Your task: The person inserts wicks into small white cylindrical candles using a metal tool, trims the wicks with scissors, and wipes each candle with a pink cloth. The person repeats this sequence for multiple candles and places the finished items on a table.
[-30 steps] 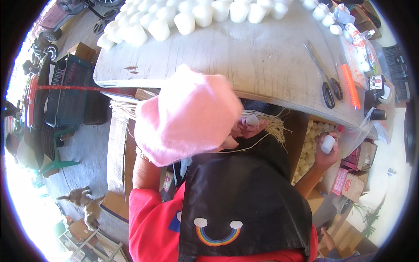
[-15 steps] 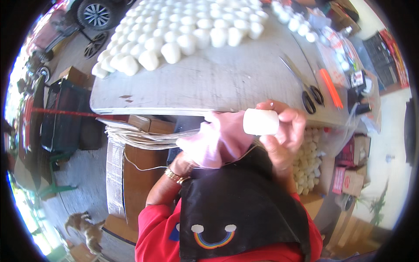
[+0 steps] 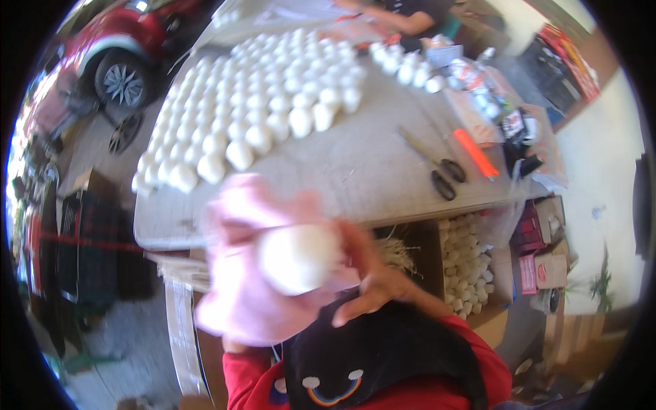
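Observation:
A short, rounded white wax piece, candle-like (image 3: 298, 260), lies against a pink cloth (image 3: 236, 301) in front of my chest; both are blurred by motion. My left hand is hidden under the cloth, which is bunched round the wax piece from the left and below. My right hand (image 3: 372, 277) is at the right side of the wax piece, thumb stretched out and apart from the fingers. Its fingertips are close to the piece and the cloth; whether they touch is blurred. Rows of similar white pieces (image 3: 256, 102) stand on the grey table (image 3: 355, 178) beyond.
Black-handled scissors (image 3: 437, 167) and an orange tool (image 3: 476, 154) lie on the table's right. Below is a cardboard box (image 3: 502, 273) of off-white pieces, near a bundle of pale strings (image 3: 396, 256). Another person's arm (image 3: 393, 19) reaches in at the far side.
The white wax piece has moved left and nearer, onto the pink cloth. My right hand's thumb has come away from it. The cloth has shifted left, and the view has turned.

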The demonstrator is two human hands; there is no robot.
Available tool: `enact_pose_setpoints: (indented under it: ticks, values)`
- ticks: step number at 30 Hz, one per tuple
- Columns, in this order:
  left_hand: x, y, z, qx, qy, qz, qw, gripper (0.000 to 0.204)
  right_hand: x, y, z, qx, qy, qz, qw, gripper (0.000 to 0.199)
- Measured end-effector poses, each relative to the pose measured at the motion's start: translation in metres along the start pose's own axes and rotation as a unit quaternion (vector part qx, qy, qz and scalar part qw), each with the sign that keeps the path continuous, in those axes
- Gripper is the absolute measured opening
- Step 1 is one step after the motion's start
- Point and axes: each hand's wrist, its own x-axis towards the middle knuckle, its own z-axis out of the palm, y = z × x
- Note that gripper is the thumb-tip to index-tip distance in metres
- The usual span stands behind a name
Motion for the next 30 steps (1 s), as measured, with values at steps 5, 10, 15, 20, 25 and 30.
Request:
enact_pose_setpoints:
  ticks: [5,10,15,20,25,30]
  values:
    - [0.034,0.001,-0.012,0.084,0.319,-0.014,0.944,0.036,0.005,0.022,0.009,-0.118,-0.133,0.061,0.982,0.054]
    - [0.031,-0.013,-0.043,0.207,0.378,-0.076,0.899,0.028,-0.013,0.034,-0.014,-0.165,-0.157,0.088,0.97,0.047]
    - [-0.019,-0.031,-0.074,0.042,0.103,-0.147,0.983,0.028,-0.051,0.007,-0.045,0.263,0.055,0.256,0.929,0.053]
    - [-0.101,-0.026,-0.03,-0.405,0.176,-0.495,0.748,0.049,-0.037,-0.024,-0.047,0.354,0.126,-0.016,0.926,0.09]
    - [-0.123,0.006,0.017,-0.572,0.012,-0.516,0.637,0.058,0.009,-0.019,0.007,-0.205,0.088,-0.098,0.97,0.07]
    - [-0.116,0.001,0.02,-0.263,-0.131,-0.369,0.882,0.054,0.027,-0.004,0.018,-0.245,0.158,-0.25,0.923,0.045]
